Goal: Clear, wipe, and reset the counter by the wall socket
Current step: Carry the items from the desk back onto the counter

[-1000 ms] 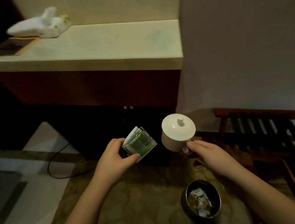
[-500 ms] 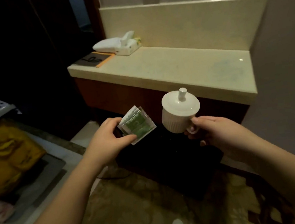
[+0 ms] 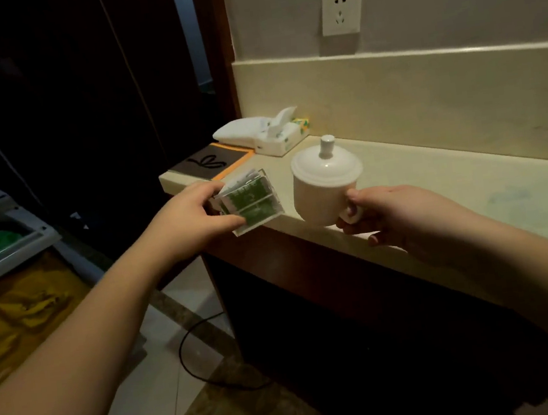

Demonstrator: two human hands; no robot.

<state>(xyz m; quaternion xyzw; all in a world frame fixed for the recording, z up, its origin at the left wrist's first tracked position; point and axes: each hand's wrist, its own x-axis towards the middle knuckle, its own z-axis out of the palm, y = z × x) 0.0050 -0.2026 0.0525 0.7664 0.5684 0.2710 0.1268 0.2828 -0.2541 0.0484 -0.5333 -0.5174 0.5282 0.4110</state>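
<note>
My left hand (image 3: 194,215) grips a small clear holder of green tea packets (image 3: 252,203), held over the front left edge of the pale stone counter (image 3: 453,185). My right hand (image 3: 401,217) holds a white lidded cup (image 3: 327,185) by its handle, just above the counter's front edge. A white wall socket (image 3: 342,9) is on the wall above the counter's backsplash.
A white tissue box (image 3: 265,132) and a dark card with an orange edge (image 3: 211,161) lie at the counter's far left. A grey cart with cloths and a yellow bag (image 3: 5,247) stands to the left. A black cable (image 3: 194,355) runs over the tiled floor.
The view has risen from the floor to the counter and socket. Both hands have lifted the tea packets and the cup up to the counter's front edge.
</note>
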